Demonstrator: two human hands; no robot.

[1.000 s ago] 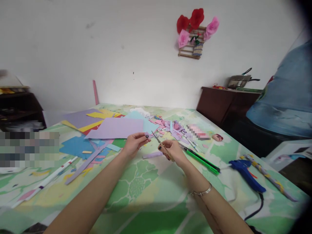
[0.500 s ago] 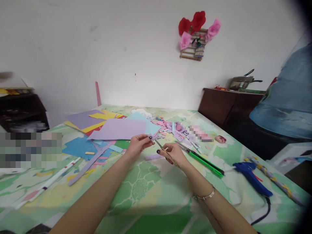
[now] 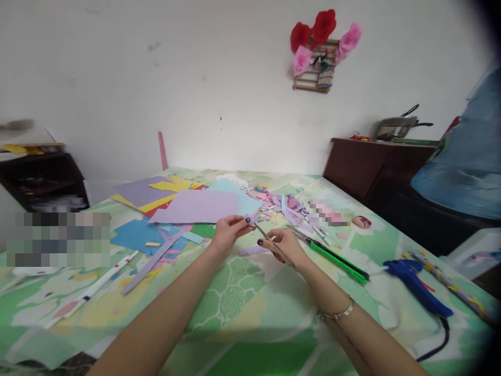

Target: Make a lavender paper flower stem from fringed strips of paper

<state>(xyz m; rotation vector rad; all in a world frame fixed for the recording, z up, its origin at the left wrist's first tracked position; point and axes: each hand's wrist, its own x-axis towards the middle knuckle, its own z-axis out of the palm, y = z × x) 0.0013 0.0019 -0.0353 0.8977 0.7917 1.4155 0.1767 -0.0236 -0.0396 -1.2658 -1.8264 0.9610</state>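
Note:
Over the middle of the table, my left hand [image 3: 231, 231] pinches a small piece of lilac foam sheet [image 3: 247, 218] between thumb and finger. My right hand [image 3: 284, 245] is closed on a pair of scissors [image 3: 263, 231], whose blades point up and left to the lilac piece. Whether the blades touch it I cannot tell. A lilac strip [image 3: 253, 251] lies on the cloth below the hands. Behind my left hand is a large lilac sheet [image 3: 198, 206]. Right of my right hand lies a green utility knife [image 3: 340, 260] with its blade out.
A blue glue gun [image 3: 418, 287] with a black cord lies at the right, beside a wrapped stick [image 3: 450, 284]. Lilac and pink scraps [image 3: 289, 208] are heaped behind the hands. Blue sheets [image 3: 135, 236], a long strip [image 3: 151, 263] and a white stick [image 3: 97, 284] lie at the left.
The whole view has shifted slightly, so the table and both hands sit a little further right. The hands keep nearly the same pose, still holding the lilac piece and the scissors.

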